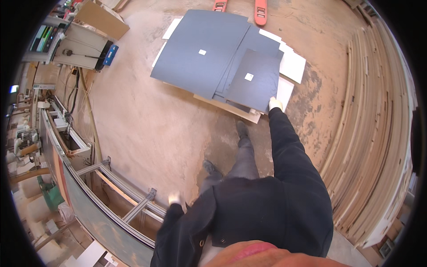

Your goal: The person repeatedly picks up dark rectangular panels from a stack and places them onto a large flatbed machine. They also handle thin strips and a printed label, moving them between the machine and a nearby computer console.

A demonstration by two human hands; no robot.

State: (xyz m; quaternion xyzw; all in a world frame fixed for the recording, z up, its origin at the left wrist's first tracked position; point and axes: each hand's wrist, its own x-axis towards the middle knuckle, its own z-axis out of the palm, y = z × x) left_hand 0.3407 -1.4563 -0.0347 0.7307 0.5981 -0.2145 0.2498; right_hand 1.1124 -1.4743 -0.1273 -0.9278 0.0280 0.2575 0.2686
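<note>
My right hand (275, 104), in a pale glove, is closed on the near right edge of a small dark grey panel (251, 91) with a white label. This panel lies on top of a stack of larger blue-grey panels (200, 38), out in front of me on the floor. My left hand (175, 199), also in a pale glove, hangs low at my left side, away from the stack, beside a metal frame. Motion smears its fingers, and nothing shows in it.
White boards (291, 66) stick out under the stack's right side. Orange pallet-truck forks (260, 12) lie beyond it. Long boards (364, 120) are piled along the right. At left stand a machine with an aluminium frame (129, 187), a hose (92, 120) on the floor, and a monitor (43, 38).
</note>
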